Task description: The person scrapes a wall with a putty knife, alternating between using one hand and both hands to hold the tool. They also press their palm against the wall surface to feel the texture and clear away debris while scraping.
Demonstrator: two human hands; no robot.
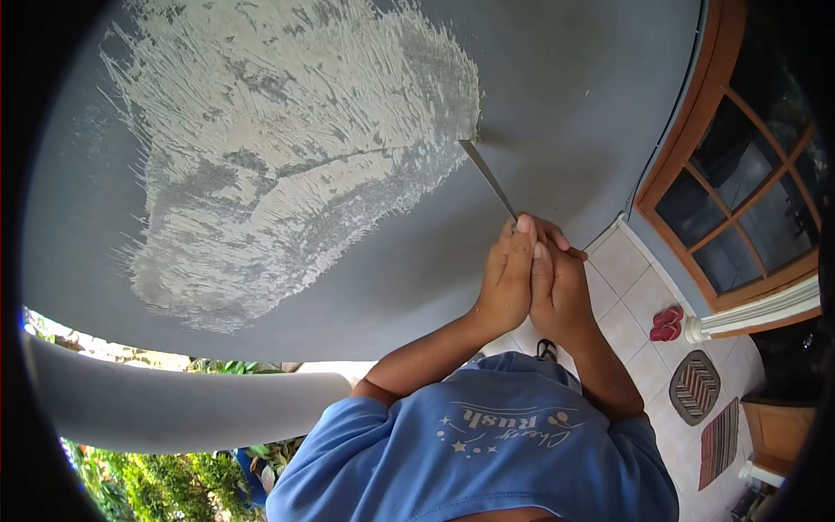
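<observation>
My left hand (504, 283) and my right hand (561, 291) are clasped together, thumbs side by side, around the hidden handle of a scraper (492, 179). Its long, narrow metal blade sticks out up and to the left from between my fingers. The blade's tip touches or lies very close to the right edge of a rough patch (296, 165) on the grey wall (557, 113). Pale, streaky material shows in the patch where the grey paint is off, and a dark crack-like line runs across it.
A wood-framed window (739, 200) stands at the right. Below it, red slippers (666, 324), an oval mat (695, 388) and a striped mat (719, 442) lie on the tiled floor (639, 335). A grey rounded column or beam (191, 409) and green plants (165, 483) are at the lower left.
</observation>
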